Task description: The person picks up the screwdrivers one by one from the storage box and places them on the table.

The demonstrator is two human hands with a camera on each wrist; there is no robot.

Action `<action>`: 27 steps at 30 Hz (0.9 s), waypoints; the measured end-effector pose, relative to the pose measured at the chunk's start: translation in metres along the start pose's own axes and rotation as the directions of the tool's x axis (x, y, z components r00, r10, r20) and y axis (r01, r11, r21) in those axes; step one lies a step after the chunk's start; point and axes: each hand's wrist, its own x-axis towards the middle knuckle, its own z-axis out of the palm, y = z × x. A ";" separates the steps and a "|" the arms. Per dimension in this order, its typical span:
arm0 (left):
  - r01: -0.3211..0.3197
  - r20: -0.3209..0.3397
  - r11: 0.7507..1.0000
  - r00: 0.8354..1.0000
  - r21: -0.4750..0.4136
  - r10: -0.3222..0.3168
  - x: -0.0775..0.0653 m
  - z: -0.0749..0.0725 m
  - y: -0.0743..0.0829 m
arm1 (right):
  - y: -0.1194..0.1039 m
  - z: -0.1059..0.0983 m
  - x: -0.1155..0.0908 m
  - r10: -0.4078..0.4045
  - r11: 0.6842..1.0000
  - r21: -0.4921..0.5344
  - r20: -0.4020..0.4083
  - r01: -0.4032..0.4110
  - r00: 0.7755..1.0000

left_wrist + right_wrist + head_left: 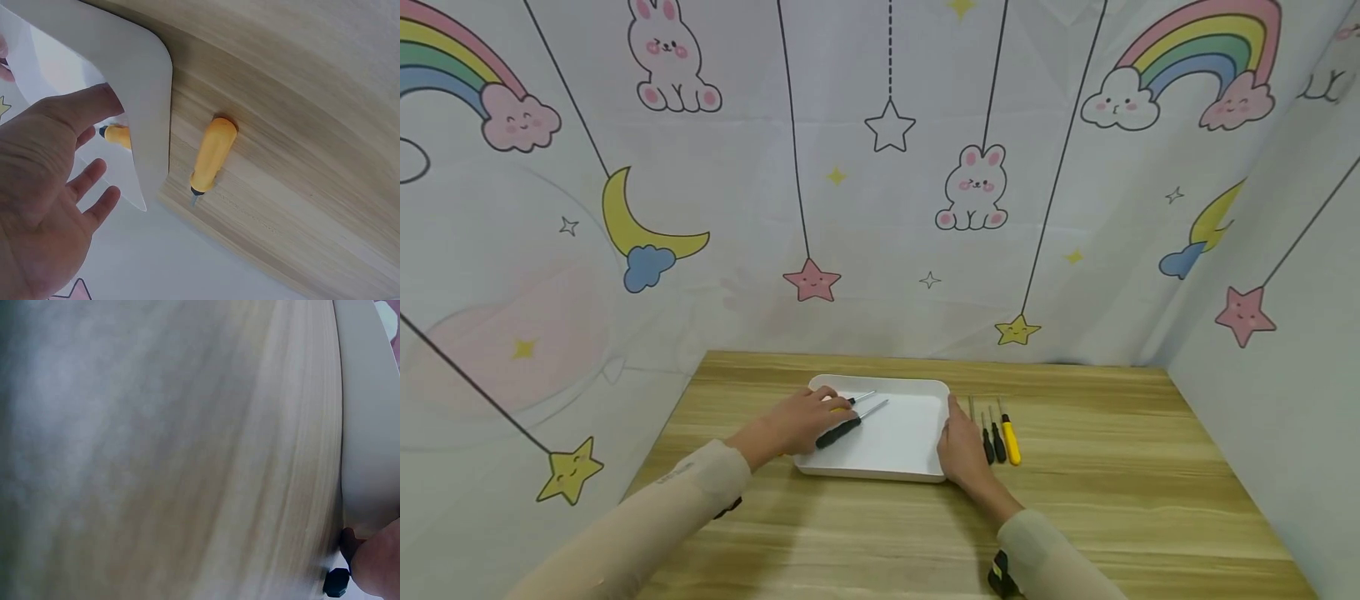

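Note:
A white tray (880, 462) lies on the wooden table. My left hand (808, 421) reaches over its left wall, the fingers spread loosely above a yellow-handled screwdriver (119, 136). Beside that hand, inside the tray, lies a black-handled screwdriver (841, 432) with its shaft pointing right and away. In the left wrist view the tray wall hides the end of one digit. My right hand (966, 446) holds the tray's right side at the rim. Just outside the tray's left wall, another yellow-handled screwdriver (212, 153) rests on the table.
Right of the tray several screwdrivers stand in a row, two black-handled ones (998, 446) and a yellow-handled one (1011, 442) among them. The wooden table (1112, 467) ends at a printed curtain (880, 208) behind and at the sides.

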 end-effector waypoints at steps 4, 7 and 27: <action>-0.022 -0.015 0.999 1.000 0.041 0.023 0.003 0.003 0.002 | 0.000 0.001 0.000 -0.006 1.000 0.000 -0.013 0.006 1.000; -0.028 0.001 0.997 1.000 0.066 0.028 0.005 0.003 0.004 | 0.001 0.001 0.001 -0.020 1.000 0.001 -0.019 0.020 1.000; -0.028 0.046 0.991 0.999 0.133 0.022 0.020 -0.004 0.011 | -0.002 -0.001 0.002 -0.007 1.000 0.016 0.002 0.007 1.000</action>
